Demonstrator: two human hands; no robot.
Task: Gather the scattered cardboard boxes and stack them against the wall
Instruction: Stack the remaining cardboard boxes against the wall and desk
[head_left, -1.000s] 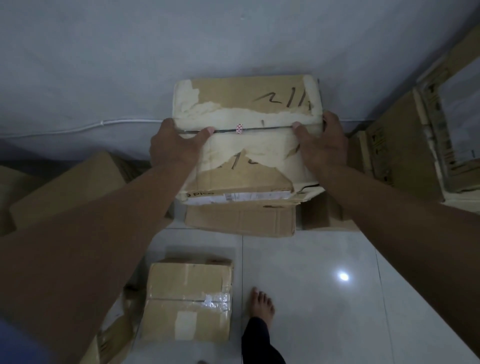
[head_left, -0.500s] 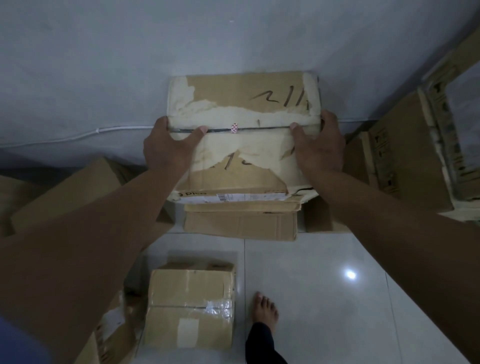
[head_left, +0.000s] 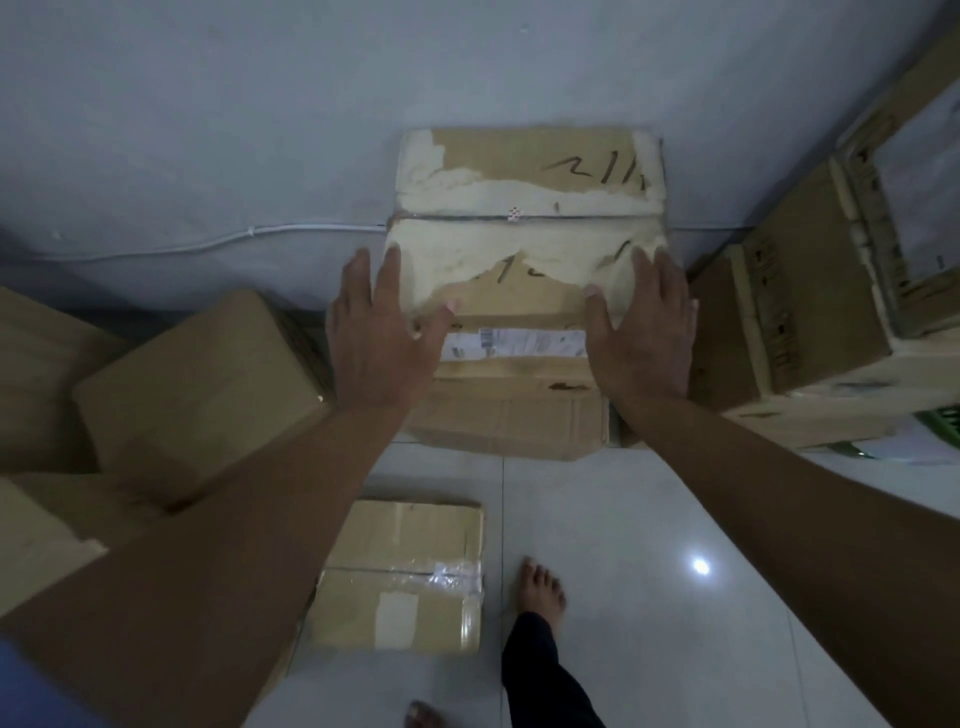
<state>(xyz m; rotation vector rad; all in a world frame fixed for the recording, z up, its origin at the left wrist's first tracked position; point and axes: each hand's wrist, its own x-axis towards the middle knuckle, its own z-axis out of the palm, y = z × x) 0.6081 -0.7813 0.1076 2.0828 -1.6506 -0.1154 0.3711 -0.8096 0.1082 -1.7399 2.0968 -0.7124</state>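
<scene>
Now, from the head view, both hands have let go of the top box (head_left: 524, 208): the left hand (head_left: 376, 338) and right hand (head_left: 644, 332) hover at its near corners, fingers straight and spread, holding nothing. Whether the palms touch it is hard to tell. Torn, tape-scarred and scribbled on, it sits against the wall (head_left: 260, 104) atop a lower box (head_left: 509, 415).

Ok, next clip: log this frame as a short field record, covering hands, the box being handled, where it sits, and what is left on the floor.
left hand: open, fingers straight at the box's near left corner
right hand: open, at its near right corner
handled box: torn top, on a flattened box, far edge at the wall
left to gather: taped box on the floor near the bare foot
</scene>
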